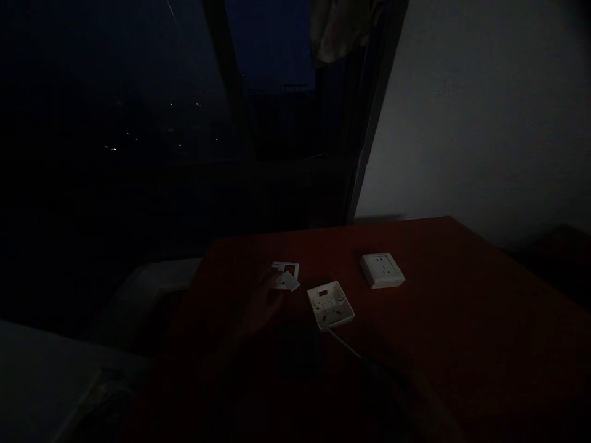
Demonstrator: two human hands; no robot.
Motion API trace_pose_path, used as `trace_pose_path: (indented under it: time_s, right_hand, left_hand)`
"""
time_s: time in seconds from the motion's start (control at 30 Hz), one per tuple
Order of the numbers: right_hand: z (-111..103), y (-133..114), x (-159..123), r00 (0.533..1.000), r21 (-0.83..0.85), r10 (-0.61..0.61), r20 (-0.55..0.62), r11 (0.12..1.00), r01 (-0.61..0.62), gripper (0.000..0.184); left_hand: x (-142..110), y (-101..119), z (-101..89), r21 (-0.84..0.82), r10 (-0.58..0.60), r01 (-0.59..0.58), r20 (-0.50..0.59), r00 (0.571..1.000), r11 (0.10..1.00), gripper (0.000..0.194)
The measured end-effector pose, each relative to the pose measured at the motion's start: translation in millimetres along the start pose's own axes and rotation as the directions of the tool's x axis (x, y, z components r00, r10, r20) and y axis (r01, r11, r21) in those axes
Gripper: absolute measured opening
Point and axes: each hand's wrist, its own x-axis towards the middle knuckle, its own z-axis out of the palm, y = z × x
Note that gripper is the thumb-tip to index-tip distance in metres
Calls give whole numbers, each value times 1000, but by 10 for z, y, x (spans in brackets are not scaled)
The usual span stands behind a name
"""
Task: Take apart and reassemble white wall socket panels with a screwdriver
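The picture is very dark. My left hand (262, 304) reaches over the tabletop with thumb and fingers apart, its fingertips at a white faceplate frame (296, 269). A small white rectangular cover (290, 281) lies slanted across that frame, close to the fingertips. Right of them sits an open white wall-socket back box (330, 304), its hollow side up. A screwdriver (342, 342) points at the near edge of this box; its thin shaft shows, while the handle is dim. My right hand (392, 381) is wrapped round the handle, barely visible in shadow.
A white wall socket (383, 270) on its box rests farther right on the reddish-brown table (443, 258). Behind the table stands a dark window (286, 129) with distant lights. A pale wall (484, 123) rises at right, and cloth (341, 27) hangs at the top.
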Motion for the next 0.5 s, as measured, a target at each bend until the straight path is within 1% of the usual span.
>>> trace_pose_path:
  time_s: [0.07, 0.1, 0.17, 0.2, 0.27, 0.33, 0.37, 0.43, 0.5]
  right_hand:
    - [-2, 23, 43, 999, 76, 26, -31, 997, -24, 54]
    - [4, 26, 61, 999, 116, 43, -32, 993, -39, 57]
    - [23, 15, 94, 997, 196, 75, -37, 978, -66, 61]
    - [32, 1, 111, 995, 238, 92, -47, 968, -78, 61]
    - [45, -46, 151, 990, 295, 103, -92, 953, -72, 60]
    - [49, -109, 208, 986, 304, 75, -146, 952, -28, 59]
    - [49, -142, 241, 985, 291, 51, -164, 957, -1, 58]
    - [52, -199, 313, 982, 255, 0, -186, 966, 48, 55]
    - [60, -236, 384, 983, 231, -42, -178, 969, 83, 51]
  left_hand:
    - [-215, 69, 27, -20, -13, 13, 32, 999, 1000, 46]
    - [-325, 101, 55, -45, -14, 17, 69, 998, 999, 50]
    - [-530, 141, 141, -100, 11, 5, 159, 987, 995, 61]
    - [-617, 144, 194, -110, 21, 4, 224, 974, 994, 70]
    - [-751, 124, 306, -94, 43, -17, 278, 960, 995, 86]
    - [-828, 86, 399, -58, 67, -52, 297, 953, 997, 95]
    - [-848, 70, 429, -43, 84, -75, 301, 950, 996, 96]
    - [-864, 59, 453, -22, 104, -102, 296, 950, 995, 93]
    - [-867, 83, 434, -14, 97, -97, 298, 950, 995, 90]
